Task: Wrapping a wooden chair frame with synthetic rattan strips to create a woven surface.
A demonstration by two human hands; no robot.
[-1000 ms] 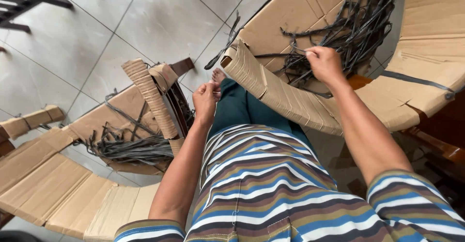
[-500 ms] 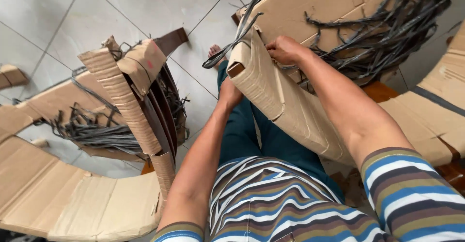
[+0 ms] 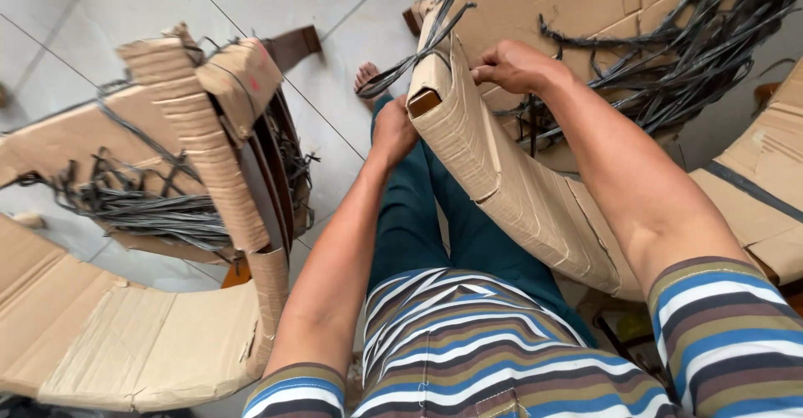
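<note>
My right hand [image 3: 514, 67] has slid along the cardboard-wrapped chair arm [image 3: 502, 167], gripping its edge, left hand [image 3: 393, 129] closed underneath, above pale floor tiles [image 3: 251, 0].

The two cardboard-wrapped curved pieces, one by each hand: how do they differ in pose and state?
The right cardboard-wrapped piece slants across the lap, gripped at its top edge by the right hand; the left cardboard-wrapped piece stands apart, touched by neither hand. The right piece shows only a small wooden end; the left one's dark curved wood is exposed along its side. The left hand sits under the right piece's end. Both carry dark straps.
</note>
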